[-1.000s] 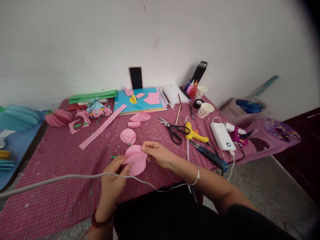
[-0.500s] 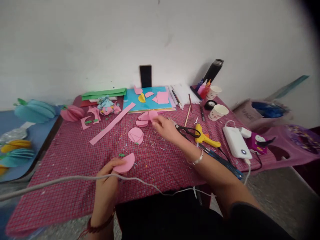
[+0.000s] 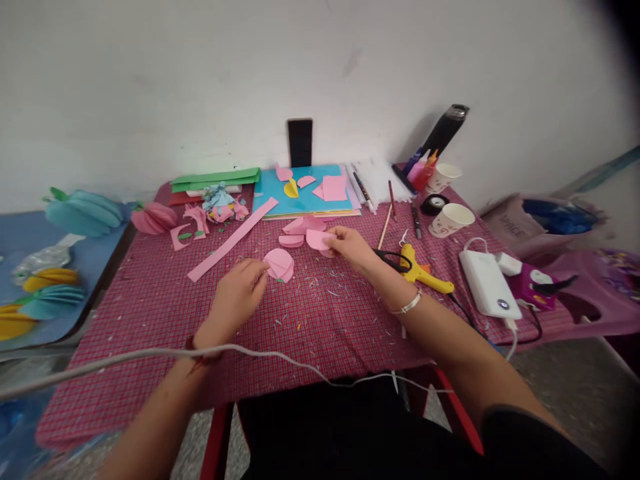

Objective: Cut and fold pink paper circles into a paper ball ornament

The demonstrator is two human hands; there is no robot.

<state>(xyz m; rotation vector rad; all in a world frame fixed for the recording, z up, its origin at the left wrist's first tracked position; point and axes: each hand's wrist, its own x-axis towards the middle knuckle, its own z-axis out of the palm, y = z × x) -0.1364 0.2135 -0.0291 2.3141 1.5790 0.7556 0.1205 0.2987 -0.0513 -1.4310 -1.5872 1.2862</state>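
My right hand (image 3: pixel 349 245) pinches a folded pink paper circle (image 3: pixel 317 240) by its right edge, just above the table. Behind and beside it lie more folded pink paper pieces (image 3: pixel 291 241). To the left, my left hand (image 3: pixel 239 293) has its fingertips closed at the left edge of a round pink paper circle (image 3: pixel 280 264) with a fold across it. A long pink paper strip (image 3: pixel 233 241) lies slantwise beyond my left hand. Black-handled scissors (image 3: pixel 393 261) are partly hidden behind my right forearm.
A yellow glue gun (image 3: pixel 425 272), a white power bank (image 3: pixel 487 283) and paper cups (image 3: pixel 451 221) stand on the right. A phone (image 3: pixel 300 143) leans on the wall behind blue paper (image 3: pixel 270 190). Paper pumpkins (image 3: pixel 83 213) sit at left. A white cable (image 3: pixel 165 351) crosses low in front.
My left hand has moved forward to the round pink circle; the half circle it held is no longer distinct. My right hand has drawn its folded pink circle slightly nearer and right.
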